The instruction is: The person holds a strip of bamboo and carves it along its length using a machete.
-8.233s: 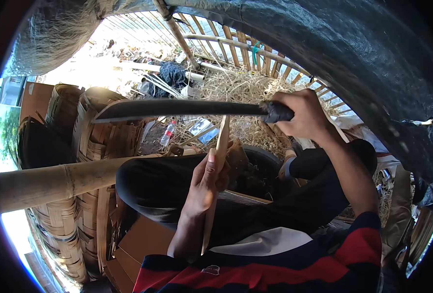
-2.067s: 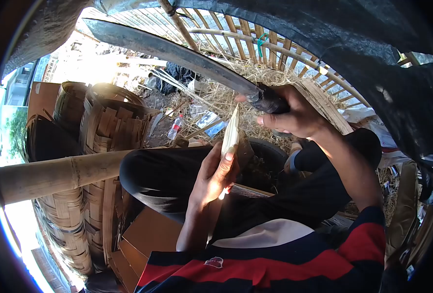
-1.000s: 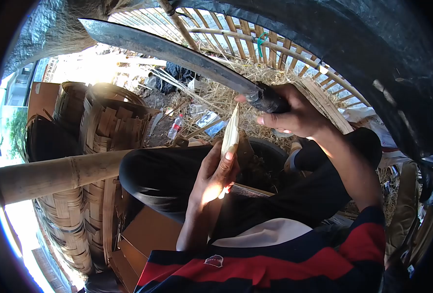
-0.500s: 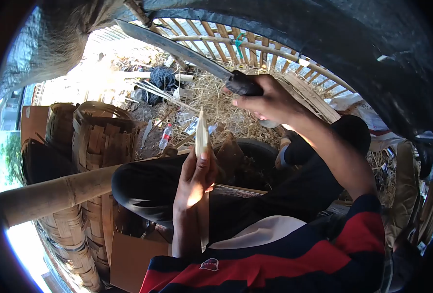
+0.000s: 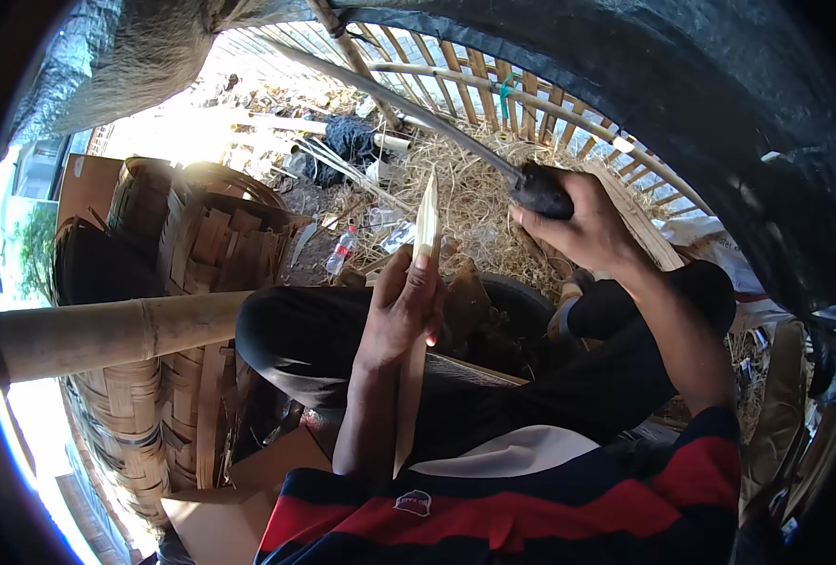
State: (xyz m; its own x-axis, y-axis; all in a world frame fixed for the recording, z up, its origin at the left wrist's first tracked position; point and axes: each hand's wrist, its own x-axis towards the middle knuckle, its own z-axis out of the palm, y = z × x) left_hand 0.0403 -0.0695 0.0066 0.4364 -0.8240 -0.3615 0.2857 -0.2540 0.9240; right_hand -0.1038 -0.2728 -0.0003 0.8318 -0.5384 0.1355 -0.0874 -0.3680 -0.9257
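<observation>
My left hand (image 5: 401,306) is closed around a pale bamboo strip (image 5: 428,221) just above my lap. The strip's pointed end sticks up past my thumb, and its long lower part runs down along my forearm. Off to the right and higher up, my right hand (image 5: 583,221) grips the dark wrapped handle of a machete (image 5: 437,122). Its long blade slants up and to the left, apart from the strip. Part of the handle is hidden by my fingers.
Woven bamboo baskets (image 5: 215,245) stand at the left, near a thick bamboo pole (image 5: 126,339). A cardboard box (image 5: 220,523) sits below them. Straw and a plastic bottle (image 5: 341,250) lie on the ground ahead. A slatted bamboo fence (image 5: 493,89) and dark tarp (image 5: 681,85) curve behind.
The view has shifted, so the scene sits differently in frame. My right hand and the machete appear farther right and lower, with the blade turned more edge-on. My left hand still holds the strip.
</observation>
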